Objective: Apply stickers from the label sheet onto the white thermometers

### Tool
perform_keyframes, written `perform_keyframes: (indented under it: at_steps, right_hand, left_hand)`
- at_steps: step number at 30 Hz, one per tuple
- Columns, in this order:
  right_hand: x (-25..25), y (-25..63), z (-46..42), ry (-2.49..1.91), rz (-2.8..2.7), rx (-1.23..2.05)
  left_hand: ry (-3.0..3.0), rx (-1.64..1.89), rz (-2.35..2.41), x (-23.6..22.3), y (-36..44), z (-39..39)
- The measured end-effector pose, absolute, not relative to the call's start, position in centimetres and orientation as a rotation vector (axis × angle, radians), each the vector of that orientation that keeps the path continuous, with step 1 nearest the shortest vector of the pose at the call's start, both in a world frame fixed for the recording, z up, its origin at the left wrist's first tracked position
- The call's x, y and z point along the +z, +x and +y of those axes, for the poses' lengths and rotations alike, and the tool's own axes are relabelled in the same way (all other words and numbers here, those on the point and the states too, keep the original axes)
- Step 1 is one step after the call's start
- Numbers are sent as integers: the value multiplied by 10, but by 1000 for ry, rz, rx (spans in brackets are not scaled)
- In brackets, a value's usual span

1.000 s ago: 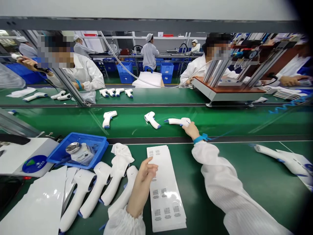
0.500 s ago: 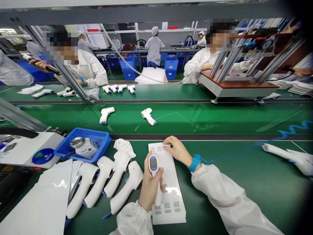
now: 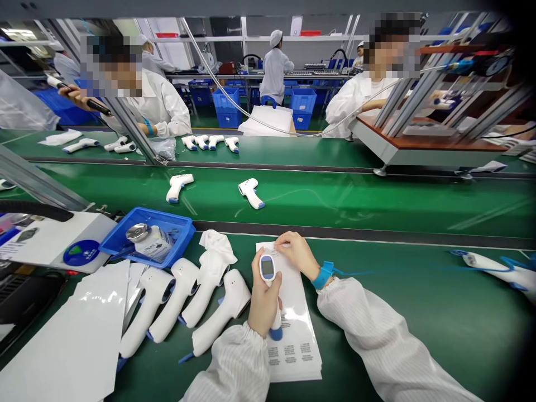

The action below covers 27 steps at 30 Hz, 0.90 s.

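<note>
My left hand (image 3: 263, 301) is wrapped round a white infrared thermometer (image 3: 267, 268), its small screen facing up and its blue-tipped handle pointing toward me. Beneath it lies a stack of white label sheets (image 3: 293, 324) printed with small blocks of text. At the far end of the top sheet my right hand (image 3: 296, 252) has thumb and fingers pinched together on the paper; whether a label has come loose there I cannot make out. Left of my hands, several white thermometers (image 3: 224, 312) lie in a row, one with a white cloth (image 3: 220, 245) over its head.
A blue tray (image 3: 184, 240) with a metal-lidded jar stands at left, by a white device (image 3: 50, 240) and blank white sheets (image 3: 71, 329). Two thermometers (image 3: 251, 194) lie on the green belt (image 3: 355, 195). Co-workers (image 3: 163, 100) sit across. A thermometer (image 3: 498, 268) lies far right.
My right hand has shifted left along the sheet's far edge and its fingers have drawn together. The held thermometer has tilted, showing its blue handle end. The thermometers on the belt have moved slightly left.
</note>
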State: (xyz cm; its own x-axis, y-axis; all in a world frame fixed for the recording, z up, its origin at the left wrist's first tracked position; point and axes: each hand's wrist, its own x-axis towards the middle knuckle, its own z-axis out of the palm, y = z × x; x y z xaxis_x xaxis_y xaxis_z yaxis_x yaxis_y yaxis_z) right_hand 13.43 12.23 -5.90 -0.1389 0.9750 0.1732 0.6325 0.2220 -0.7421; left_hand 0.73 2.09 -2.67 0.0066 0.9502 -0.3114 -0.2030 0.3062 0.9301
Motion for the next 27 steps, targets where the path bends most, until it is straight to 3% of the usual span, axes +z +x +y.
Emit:
perform_keyframes:
  at_steps: [10, 16, 18, 22, 27]
  right_hand:
    - [-30, 149, 67, -1183, -1894, 729]
    - [12, 165, 36, -1098, -1559, 1710]
    - [20, 160, 38, -1152, -1630, 1609]
    - [20, 146, 52, -1276, -1764, 1063]
    - [12, 138, 62, -1285, -1717, 1049]
  left_hand:
    - [806, 1108, 1202, -24, 4, 19]
    - [903, 1040, 1132, -25, 3, 19]
    - [927, 1009, 1119, -25, 4, 19]
    - [987, 1011, 1162, -25, 5, 19]
    - [976, 1075, 1193, -24, 5, 18]
